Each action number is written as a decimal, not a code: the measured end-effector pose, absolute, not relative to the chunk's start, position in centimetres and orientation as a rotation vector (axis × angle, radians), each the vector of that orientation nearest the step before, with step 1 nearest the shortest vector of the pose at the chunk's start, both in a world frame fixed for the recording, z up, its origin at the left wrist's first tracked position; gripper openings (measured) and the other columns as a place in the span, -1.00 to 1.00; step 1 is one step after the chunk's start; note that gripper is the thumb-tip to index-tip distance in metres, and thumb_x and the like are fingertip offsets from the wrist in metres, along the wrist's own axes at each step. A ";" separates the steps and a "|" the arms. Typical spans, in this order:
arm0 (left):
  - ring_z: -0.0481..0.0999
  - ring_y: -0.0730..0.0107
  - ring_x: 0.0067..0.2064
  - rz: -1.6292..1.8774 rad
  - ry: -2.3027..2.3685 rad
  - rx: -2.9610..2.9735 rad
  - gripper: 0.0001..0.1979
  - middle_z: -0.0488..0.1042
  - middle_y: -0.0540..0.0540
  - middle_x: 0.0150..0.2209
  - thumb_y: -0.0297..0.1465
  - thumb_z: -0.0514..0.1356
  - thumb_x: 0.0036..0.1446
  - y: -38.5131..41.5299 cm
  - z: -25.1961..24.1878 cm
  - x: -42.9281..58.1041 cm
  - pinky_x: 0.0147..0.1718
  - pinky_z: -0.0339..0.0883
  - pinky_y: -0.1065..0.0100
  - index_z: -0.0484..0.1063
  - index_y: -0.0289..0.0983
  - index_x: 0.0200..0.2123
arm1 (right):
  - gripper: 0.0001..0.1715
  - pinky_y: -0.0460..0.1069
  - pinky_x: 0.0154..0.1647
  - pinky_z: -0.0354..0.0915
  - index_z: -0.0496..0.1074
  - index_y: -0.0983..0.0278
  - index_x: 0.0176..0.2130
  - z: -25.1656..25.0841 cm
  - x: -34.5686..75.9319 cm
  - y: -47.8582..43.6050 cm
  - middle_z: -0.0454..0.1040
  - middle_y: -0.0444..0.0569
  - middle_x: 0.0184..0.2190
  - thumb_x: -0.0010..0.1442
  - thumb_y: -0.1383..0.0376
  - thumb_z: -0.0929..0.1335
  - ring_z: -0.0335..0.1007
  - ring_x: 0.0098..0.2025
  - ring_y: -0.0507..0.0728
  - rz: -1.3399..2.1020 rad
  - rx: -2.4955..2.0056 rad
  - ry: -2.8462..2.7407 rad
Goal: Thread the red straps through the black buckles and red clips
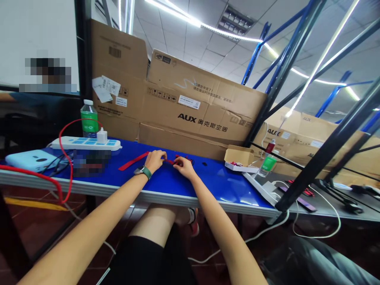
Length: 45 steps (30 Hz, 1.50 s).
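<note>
A red strap [133, 161] lies on the blue table top [222, 186], one end running under my left hand [156, 160]. A short red piece [169, 161] stretches between my two hands. My left hand, with a watch on its wrist, pinches it at the left. My right hand [184, 166] closes its fingertips on the other end of the red piece. Some dark and red cord [191, 161] shows just behind my right hand. A small black object [204, 164] lies to the right of it.
A white power strip [114, 145], a green-labelled bottle [89, 120], a light blue device [28, 159] and cables are at the left. An open small box [239, 158] stands at the right, near a metal frame post. Cardboard [190, 107] walls the back.
</note>
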State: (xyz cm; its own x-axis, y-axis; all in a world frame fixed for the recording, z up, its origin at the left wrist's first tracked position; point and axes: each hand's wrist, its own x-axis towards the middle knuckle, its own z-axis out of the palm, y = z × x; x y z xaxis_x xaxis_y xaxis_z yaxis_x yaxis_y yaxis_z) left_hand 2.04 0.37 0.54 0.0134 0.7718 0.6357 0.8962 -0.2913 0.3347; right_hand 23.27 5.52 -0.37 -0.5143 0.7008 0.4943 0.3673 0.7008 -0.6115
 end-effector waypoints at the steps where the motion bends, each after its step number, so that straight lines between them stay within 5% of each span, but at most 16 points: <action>1: 0.54 0.09 -0.09 -1.082 -1.852 -2.054 -0.77 0.61 -0.16 -0.16 -0.50 0.16 0.07 0.4 0.3 1.9 -0.09 0.27 0.20 0.58 -0.19 -0.25 | -0.79 0.02 -0.05 0.35 0.51 0.25 -0.20 -0.4 23.3 5.3 0.55 -0.07 -0.23 0.10 0.33 0.48 0.46 -0.19 0.10 0.463 -0.792 -2.229; 6: 0.43 -0.18 0.08 -0.861 -2.321 -1.665 -0.65 0.50 -0.39 0.03 -0.34 0.03 0.25 0.5 -0.7 1.3 0.02 0.19 -0.09 0.57 -0.31 -0.10 | -0.85 0.07 0.13 0.26 0.55 0.24 -0.17 0.2 23.9 4.1 0.48 0.00 -0.15 0.20 0.33 0.45 0.39 -0.04 0.14 0.187 -0.680 -2.363; 9: 0.37 -0.24 0.12 -0.770 -2.410 -1.651 -0.62 0.47 -0.41 0.08 -0.32 0.01 0.24 0.5 -0.8 1.4 0.02 0.17 -0.13 0.57 -0.32 -0.08 | -0.76 0.02 0.05 0.31 0.54 0.25 -0.11 0.6 24.2 3.8 0.44 -0.01 -0.15 0.21 0.44 0.38 0.39 -0.11 0.10 0.174 -0.625 -2.389; 13: 0.36 -0.24 0.11 -0.794 -2.406 -1.595 -0.59 0.46 -0.41 0.09 -0.38 0.07 0.13 0.3 -0.6 1.7 0.00 0.16 -0.08 0.54 -0.34 -0.01 | -0.76 0.01 0.04 0.32 0.54 0.29 -0.08 0.3 23.9 4.4 0.49 0.01 -0.19 0.26 0.42 0.34 0.42 -0.13 0.11 0.168 -0.645 -2.491; 16: 0.33 -0.24 0.12 -0.824 -2.379 -1.498 -0.56 0.44 -0.45 0.09 -0.38 0.07 0.12 0.1 -0.5 1.8 -0.02 0.16 -0.06 0.52 -0.39 0.02 | -0.59 0.09 0.20 0.23 0.45 0.33 0.13 -0.3 23.4 4.8 0.49 0.17 0.02 0.32 0.30 0.33 0.37 0.11 0.20 0.040 -0.779 -2.500; 19: 0.35 -0.23 0.11 -0.772 -2.446 -1.493 -0.54 0.45 -0.49 0.07 -0.36 0.07 0.12 0.0 -0.5 1.9 -0.01 0.15 -0.05 0.51 -0.45 0.02 | -0.39 0.16 0.32 0.10 0.25 0.32 0.32 -0.5 23.1 4.6 0.27 0.25 0.29 0.35 0.22 0.30 0.17 0.32 0.26 -0.097 -0.957 -2.470; 25: 0.49 -0.20 0.02 -0.747 -2.356 -1.628 -0.63 0.57 -0.43 -0.07 -0.41 0.07 0.12 -0.3 0.4 2.1 -0.02 0.20 -0.05 0.58 -0.35 -0.09 | -0.37 0.30 0.25 0.12 0.32 0.30 0.26 0.2 25.1 4.5 0.22 0.28 0.31 0.21 0.42 0.26 0.08 0.34 0.40 -0.214 -1.565 -2.025; 30: 0.62 0.06 -0.15 -0.981 -1.964 -2.309 -0.68 0.66 -0.20 -0.23 -0.39 0.11 0.11 -0.4 1.3 2.8 -0.11 0.38 0.21 0.66 -0.19 -0.20 | -0.36 0.43 0.28 0.00 0.32 0.28 0.27 0.4 29.6 6.7 0.10 0.26 0.38 0.22 0.41 0.25 -0.11 0.42 0.46 -0.119 -1.883 -1.811; 37: 0.61 0.23 -0.04 -1.369 -1.402 -2.727 -0.64 0.66 -0.06 -0.09 -0.30 0.10 0.19 0.5 0.4 3.2 0.01 0.41 0.32 0.63 -0.18 -0.06 | -0.58 0.23 0.09 0.27 0.49 0.36 0.03 0.8 30.9 7.0 0.44 0.34 0.06 0.25 0.48 0.23 0.38 0.14 0.36 -0.199 -2.011 -1.882; 42: 0.59 0.23 -0.05 -1.176 -1.373 -2.613 -0.73 0.64 -0.07 -0.13 -0.38 0.11 0.19 1.3 -0.1 2.4 0.04 0.37 0.29 0.63 -0.15 -0.20 | -0.62 0.08 0.00 0.36 0.46 0.41 -0.01 1.7 29.7 6.5 0.50 0.34 -0.04 0.20 0.54 0.27 0.52 0.00 0.29 -0.180 -1.848 -1.922; 45: 0.58 0.23 -0.08 -1.220 -1.348 -2.581 -0.75 0.61 -0.11 -0.13 -0.37 0.14 0.20 1.2 -0.1 2.4 0.00 0.39 0.27 0.58 -0.18 -0.12 | -0.64 0.04 -0.01 0.40 0.38 0.37 0.04 1.9 28.3 6.6 0.53 0.25 -0.06 0.27 0.48 0.23 0.56 -0.06 0.21 -0.016 -1.492 -1.844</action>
